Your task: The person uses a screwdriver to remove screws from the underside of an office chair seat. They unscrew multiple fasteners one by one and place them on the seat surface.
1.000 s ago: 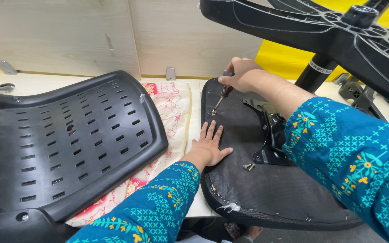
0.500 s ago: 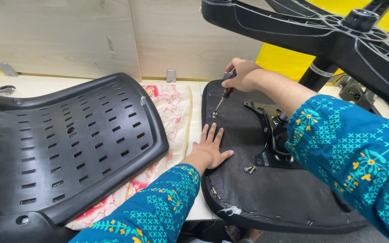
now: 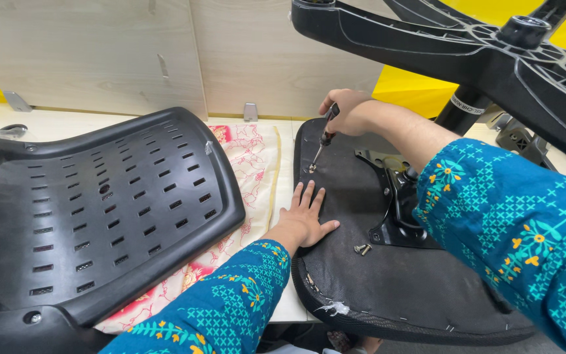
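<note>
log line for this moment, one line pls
right hand: grip on screwdriver, tip at screw in seat | left hand: flat on seat | loose bolt by bracket

Left hand (image 3: 307,217) sits low in the middle of the frame, palm down and flat, fingers spread and pointing toward the top of the frame, with the forearm in a teal patterned sleeve coming up from the bottom edge. Right hand (image 3: 346,113) is up in the upper middle, curled into a closed grip with the knuckles facing away and the thumb side turned down to the left. Its bare forearm runs down and to the right into a matching teal sleeve that fills the lower right corner, so the two arms are well apart and the right one reaches further out.
</note>
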